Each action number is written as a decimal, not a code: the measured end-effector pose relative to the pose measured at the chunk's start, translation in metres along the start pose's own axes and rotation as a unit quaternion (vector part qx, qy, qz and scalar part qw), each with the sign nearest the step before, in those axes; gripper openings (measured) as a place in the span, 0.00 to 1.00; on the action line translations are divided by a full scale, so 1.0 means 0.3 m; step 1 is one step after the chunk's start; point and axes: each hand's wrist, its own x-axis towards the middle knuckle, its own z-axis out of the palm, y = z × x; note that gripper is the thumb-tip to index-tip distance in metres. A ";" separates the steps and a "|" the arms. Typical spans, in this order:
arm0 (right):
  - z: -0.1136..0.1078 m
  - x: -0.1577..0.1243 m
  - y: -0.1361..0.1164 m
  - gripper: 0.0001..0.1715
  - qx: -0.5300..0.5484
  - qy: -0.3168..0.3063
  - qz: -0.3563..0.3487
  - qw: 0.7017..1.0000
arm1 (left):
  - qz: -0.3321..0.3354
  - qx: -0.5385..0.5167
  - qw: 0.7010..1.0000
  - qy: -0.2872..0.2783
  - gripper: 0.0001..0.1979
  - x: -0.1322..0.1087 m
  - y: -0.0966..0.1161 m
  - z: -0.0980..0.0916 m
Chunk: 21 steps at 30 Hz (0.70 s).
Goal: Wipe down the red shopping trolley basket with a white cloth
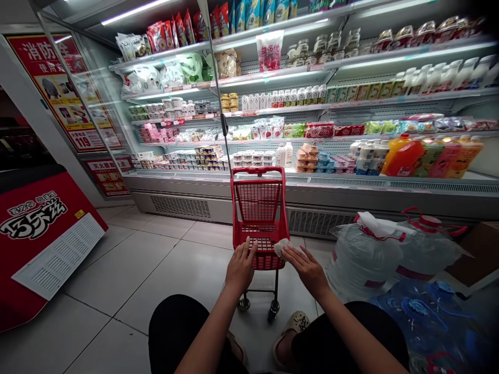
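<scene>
A small red shopping cart (259,208) with a plastic basket stands on the floor between my knees. My left hand (240,266) lies over the near left edge of its basket, fingers stretched out and somewhat apart, holding nothing that I can see. On the near right corner, my right hand (304,266) presses a crumpled white wipe (284,248) to the basket with its fingers. The palm side of both hands is hidden. The cart's wheels (273,310) show below, close to my shoes.
A lit refrigerated display case (312,187) with several shelves of drinks, yogurt and packets runs behind the cart. At right stand large water bottles (362,254), some wrapped in plastic, and a cardboard box (477,254). A red freezer (50,244) stands at left on the tiled floor.
</scene>
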 end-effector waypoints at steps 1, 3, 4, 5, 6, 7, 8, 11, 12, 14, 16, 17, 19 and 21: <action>-0.004 -0.015 0.019 0.45 -0.004 -0.002 0.004 1.000 | 0.005 -0.003 1.000 -0.003 0.45 -0.001 -0.006 -0.001; 0.003 -0.030 0.033 0.44 -0.005 0.001 0.011 1.000 | 0.008 -0.011 1.000 -0.009 0.45 -0.003 -0.009 -0.002; 0.013 -0.029 0.029 0.44 -0.003 0.007 0.016 1.000 | 0.004 -0.016 1.000 -0.011 0.44 -0.003 -0.005 -0.002; 0.027 -0.024 0.019 0.43 0.000 0.012 0.021 1.000 | -0.002 -0.022 1.000 -0.012 0.44 -0.002 0.002 -0.003; 0.041 -0.014 0.006 0.42 0.003 0.016 0.027 1.000 | -0.010 -0.028 0.999 -0.013 0.44 0.000 0.011 -0.004; 0.055 -0.002 -0.008 0.42 0.007 0.020 0.032 0.999 | -0.018 -0.034 0.999 -0.013 0.44 0.003 0.022 -0.006; 0.068 0.013 -0.021 0.41 0.011 0.022 0.037 0.999 | -0.026 -0.039 0.999 -0.012 0.44 0.005 0.033 -0.008; 0.091 0.056 -0.037 0.40 0.024 0.022 0.045 0.998 | -0.038 -0.051 0.998 -0.002 0.45 0.008 0.061 -0.014; 0.093 0.067 -0.034 0.39 0.026 0.023 0.047 0.998 | -0.037 -0.056 0.998 0.001 0.45 0.007 0.068 -0.015; 0.094 0.080 -0.025 0.39 0.025 0.026 0.053 0.998 | -0.031 -0.064 0.997 0.001 0.46 0.002 0.080 -0.016; 0.096 0.083 -0.029 0.39 0.019 0.032 0.062 0.997 | -0.027 -0.066 0.997 -0.007 0.48 -0.003 0.095 -0.015; 0.100 0.083 -0.040 0.39 0.018 0.034 0.064 0.997 | -0.025 -0.065 0.997 -0.013 0.49 -0.006 0.104 -0.014; 0.112 0.084 -0.086 0.39 0.023 0.038 0.053 0.998 | -0.025 -0.062 0.997 -0.025 0.50 -0.010 0.123 -0.014; 0.126 0.089 -0.146 0.37 0.031 0.045 0.038 0.998 | -0.025 -0.058 0.997 -0.034 0.50 -0.012 0.138 -0.016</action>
